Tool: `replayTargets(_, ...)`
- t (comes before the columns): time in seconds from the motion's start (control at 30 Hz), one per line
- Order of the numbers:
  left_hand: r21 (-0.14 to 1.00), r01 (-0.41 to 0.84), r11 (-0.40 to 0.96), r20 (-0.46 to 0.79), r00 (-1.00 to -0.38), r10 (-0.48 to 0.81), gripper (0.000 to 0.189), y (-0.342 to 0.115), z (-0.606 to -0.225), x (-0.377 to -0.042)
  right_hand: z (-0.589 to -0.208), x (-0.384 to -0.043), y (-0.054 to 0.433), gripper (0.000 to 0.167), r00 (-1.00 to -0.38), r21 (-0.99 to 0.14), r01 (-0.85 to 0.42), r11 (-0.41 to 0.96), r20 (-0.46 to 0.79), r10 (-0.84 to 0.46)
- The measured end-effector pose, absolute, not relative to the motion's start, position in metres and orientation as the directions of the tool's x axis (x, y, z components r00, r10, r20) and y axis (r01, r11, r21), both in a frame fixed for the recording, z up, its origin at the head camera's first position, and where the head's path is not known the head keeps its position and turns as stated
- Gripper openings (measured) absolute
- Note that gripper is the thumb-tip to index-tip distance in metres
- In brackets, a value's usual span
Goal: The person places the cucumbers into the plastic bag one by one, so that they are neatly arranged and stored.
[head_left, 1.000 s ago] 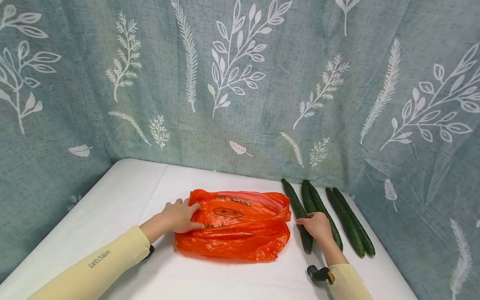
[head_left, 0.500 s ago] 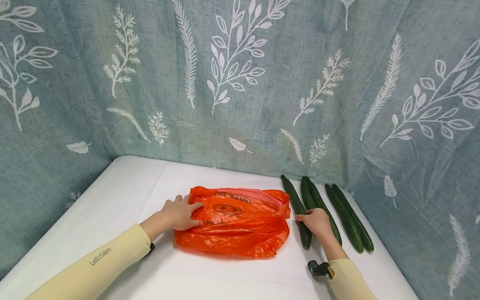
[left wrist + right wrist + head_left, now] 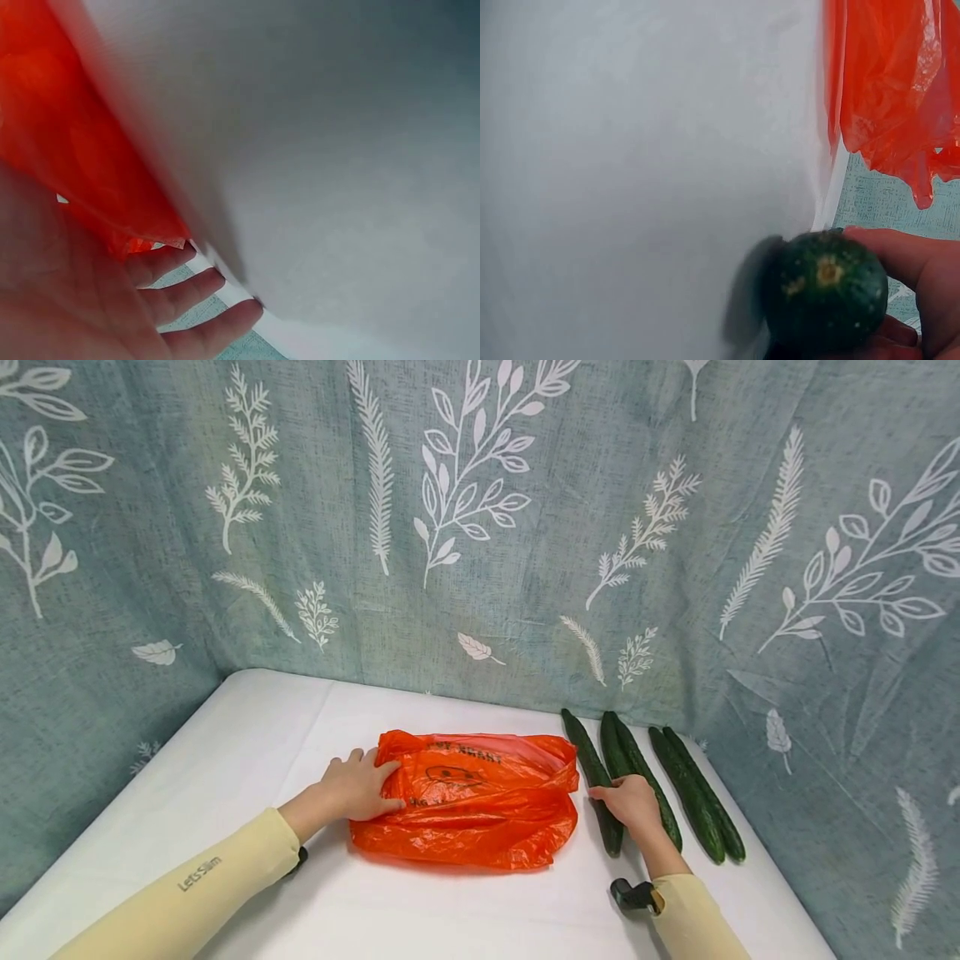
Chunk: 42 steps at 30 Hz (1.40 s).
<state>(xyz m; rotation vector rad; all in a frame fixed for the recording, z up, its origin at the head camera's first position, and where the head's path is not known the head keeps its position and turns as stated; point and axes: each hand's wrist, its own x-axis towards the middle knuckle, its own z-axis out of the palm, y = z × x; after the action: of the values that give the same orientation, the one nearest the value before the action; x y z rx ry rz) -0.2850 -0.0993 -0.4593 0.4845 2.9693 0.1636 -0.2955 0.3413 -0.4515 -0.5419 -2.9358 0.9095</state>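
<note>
In the head view, a thin red bag [image 3: 480, 835] lies flat in the middle of the white table [image 3: 450, 927], with black print on top. The left hand [image 3: 356, 789] rests on the bag's left end, fingers spread and loose, not squeezing. Just past the bag's other end, the right hand [image 3: 633, 802] holds a long green cucumber [image 3: 591, 764], its thumb on one side. That cucumber lies on the table, its tip close to the far edge. Beside it are two more cucumbers [image 3: 617, 752], side by side and partly behind the hand. Another two [image 3: 693, 793] lie near the table's right edge. A blue-green cloth [image 3: 465, 593] with white leaves hangs behind the far edge. Both arms have pale yellow sleeves [image 3: 225, 872]. In the left wrist view, three fingers reach out almost straight next to the red bag. In the right wrist view, the cucumber's round end faces us, with a pale spot on it. The thumb and fingers go around it, and the bag is near.
</note>
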Motion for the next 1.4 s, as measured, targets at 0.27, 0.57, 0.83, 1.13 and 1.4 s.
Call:
replayTargets(0.27, 0.131, 0.297, 0.946, -0.108, -0.944, 0.311, 0.081, -0.099, -0.454, -0.284, -0.455, -0.299, 0.342, 0.036, -0.928, -0.584, 0.338, 0.738, -0.077, 0.365)
replayTargets(0.57, 0.141, 0.281, 0.949, -0.099, -0.950, 0.296, 0.089, -0.096, -0.453, -0.282, -0.456, -0.296, 0.344, 0.026, -0.925, -0.631, 0.339, 0.698, -0.088, 0.370)
replayTargets(0.83, 0.136, 0.282, 0.950, -0.113, -0.948, 0.297, 0.086, -0.096, -0.455, -0.280, -0.456, -0.296, 0.347, 0.026, -0.920, -0.655, 0.350, 0.670, -0.104, 0.379)
replayTargets(1.13, 0.114, 0.289, 0.950, -0.130, -0.944, 0.303, 0.079, -0.095, -0.456, -0.278, -0.452, -0.293, 0.348, 0.059, -0.916, -0.689, 0.361, 0.628, -0.136, 0.378)
replayTargets(1.4, 0.140, 0.293, 0.946, -0.104, -0.946, 0.308, 0.083, -0.097, -0.457, -0.280, -0.444, -0.291, 0.349, 0.056, -0.937, -0.731, 0.307, 0.609, -0.121, 0.327)
